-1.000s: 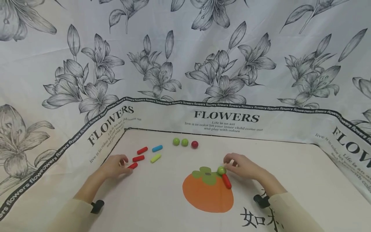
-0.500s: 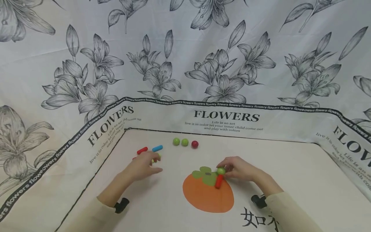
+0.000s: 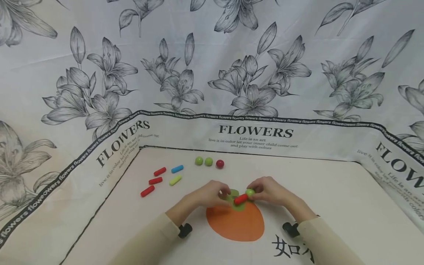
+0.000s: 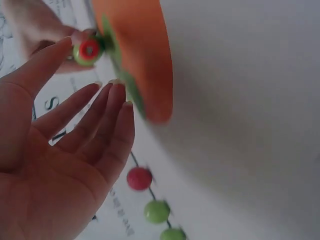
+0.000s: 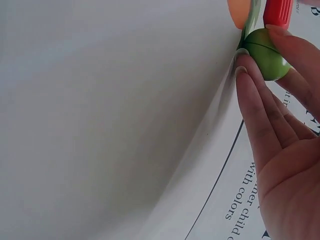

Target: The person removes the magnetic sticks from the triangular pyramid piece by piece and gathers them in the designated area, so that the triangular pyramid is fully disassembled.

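Observation:
My right hand [image 3: 269, 192] pinches a green ball [image 3: 250, 193] between thumb and fingers, over the printed orange persimmon. A short red ribbed stick [image 3: 240, 199] is joined to the ball and points left; its end, with a small hole, faces the left wrist view. In the right wrist view, the thumb lies across the green ball [image 5: 264, 56] where the red stick [image 5: 278, 12] meets it. My left hand [image 3: 212, 194] is just left of the stick's free end, fingers loosely bent and thumb apart, with nothing held.
On the left lie several loose sticks: red ones [image 3: 147, 191], a blue one [image 3: 177, 169] and a yellow-green one [image 3: 175, 180]. Two green balls [image 3: 203, 161] and a dark red ball [image 3: 220, 164] sit near the back edge. Floral cloth [image 3: 185, 129] rises behind the table.
My left hand has moved right from the loose red sticks to the middle. My right hand has turned the ball, swinging its stick from pointing toward me to pointing left.

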A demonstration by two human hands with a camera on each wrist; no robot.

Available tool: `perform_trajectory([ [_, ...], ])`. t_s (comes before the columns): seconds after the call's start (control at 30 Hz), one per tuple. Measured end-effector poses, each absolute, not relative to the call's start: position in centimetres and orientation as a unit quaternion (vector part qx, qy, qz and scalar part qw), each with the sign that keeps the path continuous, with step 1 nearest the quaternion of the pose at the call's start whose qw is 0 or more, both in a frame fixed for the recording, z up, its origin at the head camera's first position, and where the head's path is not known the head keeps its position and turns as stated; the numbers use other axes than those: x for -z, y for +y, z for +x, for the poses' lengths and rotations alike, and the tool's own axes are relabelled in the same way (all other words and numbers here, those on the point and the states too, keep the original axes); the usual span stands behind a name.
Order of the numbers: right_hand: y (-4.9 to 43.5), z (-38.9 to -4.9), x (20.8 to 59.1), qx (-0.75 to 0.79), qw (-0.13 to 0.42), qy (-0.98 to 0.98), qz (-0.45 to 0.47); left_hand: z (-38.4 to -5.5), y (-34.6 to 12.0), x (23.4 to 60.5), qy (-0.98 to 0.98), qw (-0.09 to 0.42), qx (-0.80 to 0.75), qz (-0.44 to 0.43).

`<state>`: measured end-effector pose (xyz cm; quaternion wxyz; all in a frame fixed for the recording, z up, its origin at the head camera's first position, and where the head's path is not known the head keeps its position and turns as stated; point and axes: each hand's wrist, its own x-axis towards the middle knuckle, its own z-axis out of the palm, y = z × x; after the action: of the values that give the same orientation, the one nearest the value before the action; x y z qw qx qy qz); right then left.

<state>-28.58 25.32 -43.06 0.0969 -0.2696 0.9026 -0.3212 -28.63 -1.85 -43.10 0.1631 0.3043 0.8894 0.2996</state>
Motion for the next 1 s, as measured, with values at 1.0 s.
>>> perform_trajectory([
  [1.0,24.8,-28.5,43.0,0.307,0.094,0.916,-0.239,-28.3,-9.4,43.6,0.924,0.089,-0.339,0.155],
])
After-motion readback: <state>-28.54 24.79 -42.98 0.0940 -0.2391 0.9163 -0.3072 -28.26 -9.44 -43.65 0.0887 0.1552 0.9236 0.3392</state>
